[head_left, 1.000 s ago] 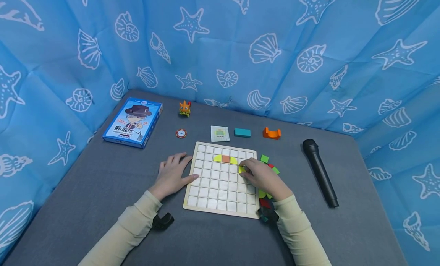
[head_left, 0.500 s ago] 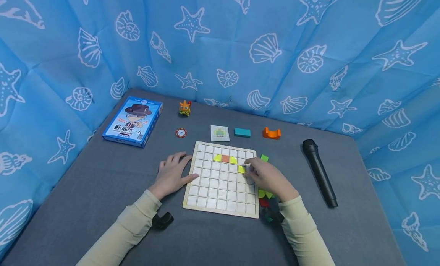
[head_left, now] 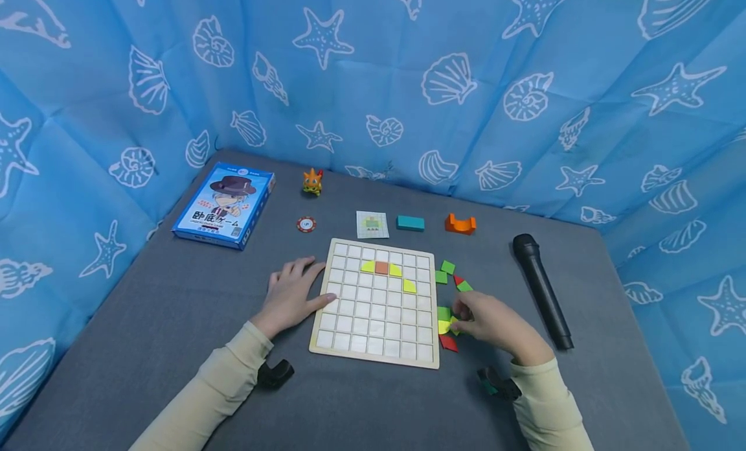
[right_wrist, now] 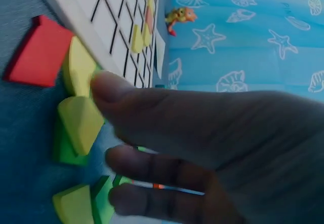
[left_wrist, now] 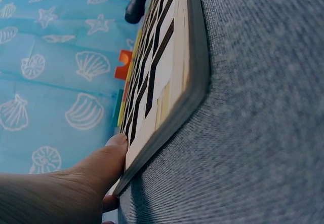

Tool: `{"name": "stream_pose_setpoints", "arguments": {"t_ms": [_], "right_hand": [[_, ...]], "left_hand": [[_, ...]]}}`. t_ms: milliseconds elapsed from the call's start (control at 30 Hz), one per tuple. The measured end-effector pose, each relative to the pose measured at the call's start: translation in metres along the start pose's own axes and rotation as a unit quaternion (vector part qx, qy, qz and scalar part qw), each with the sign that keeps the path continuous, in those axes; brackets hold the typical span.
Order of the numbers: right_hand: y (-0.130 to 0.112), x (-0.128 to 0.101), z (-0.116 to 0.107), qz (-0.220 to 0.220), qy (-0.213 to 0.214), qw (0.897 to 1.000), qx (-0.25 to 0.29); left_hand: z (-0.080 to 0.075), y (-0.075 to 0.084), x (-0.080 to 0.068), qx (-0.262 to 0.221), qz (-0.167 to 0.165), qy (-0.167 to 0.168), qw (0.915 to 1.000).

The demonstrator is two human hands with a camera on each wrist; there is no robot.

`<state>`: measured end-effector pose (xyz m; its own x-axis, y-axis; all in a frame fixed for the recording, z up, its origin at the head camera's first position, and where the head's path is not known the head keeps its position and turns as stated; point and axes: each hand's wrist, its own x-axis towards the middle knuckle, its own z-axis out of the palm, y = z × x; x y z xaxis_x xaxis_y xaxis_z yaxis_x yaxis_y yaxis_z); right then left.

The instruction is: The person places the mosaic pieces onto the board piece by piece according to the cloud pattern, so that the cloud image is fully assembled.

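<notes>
My left hand (head_left: 291,292) rests at the left edge of a white gridded wooden board (head_left: 361,312), its thumb over the rim. On the board lie two yellow tiles with an orange tile (head_left: 381,267) between them, and a yellow tile (head_left: 410,286) lower right. My right hand (head_left: 495,324) is over the loose tiles beside the board's right edge. In the right wrist view its thumb is by a yellow tile (right_wrist: 81,122) overlapping a green tile (right_wrist: 66,150); the thumb and fingers stand apart, with no tile visibly gripped. A red tile (right_wrist: 43,54) lies nearby.
Behind the board are a patterned card (head_left: 372,225), a teal block (head_left: 410,223), an orange block (head_left: 461,224), a poker chip (head_left: 306,224) and a small toy figure (head_left: 312,181). A blue box (head_left: 224,205) lies back left, a black microphone (head_left: 542,289) right.
My right hand has left the lower-right yellow tile on the board and moved right and towards me, to the loose tiles. My left hand stays in place.
</notes>
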<state>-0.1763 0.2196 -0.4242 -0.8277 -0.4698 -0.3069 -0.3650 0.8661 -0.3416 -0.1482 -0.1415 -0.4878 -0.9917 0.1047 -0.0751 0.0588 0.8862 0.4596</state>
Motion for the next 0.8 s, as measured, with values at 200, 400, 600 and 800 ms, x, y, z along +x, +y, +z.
{"name": "stream_pose_setpoints", "arguments": {"t_ms": [200,400,600,800], "right_hand": [[0.0033,-0.0037,0.0043,0.009,-0.005,1.000,-0.004],[0.0070,-0.0021,0.0061,0.003,0.005,1.000,-0.011],[0.0079,-0.0021,0.0066,0.006,-0.003,1.000,-0.015],[0.0088,-0.0017,0.0065,-0.004,-0.008,1.000,-0.002]], "left_hand": [[0.0002,-0.0013,0.0003,0.001,-0.001,0.002,1.0000],[0.0002,-0.0014,0.0008,0.001,0.001,0.001,1.0000],[0.0005,-0.0019,-0.0002,-0.003,0.011,0.010,0.9999],[0.0000,-0.0019,-0.0012,-0.007,0.016,0.019,0.9997]]}}
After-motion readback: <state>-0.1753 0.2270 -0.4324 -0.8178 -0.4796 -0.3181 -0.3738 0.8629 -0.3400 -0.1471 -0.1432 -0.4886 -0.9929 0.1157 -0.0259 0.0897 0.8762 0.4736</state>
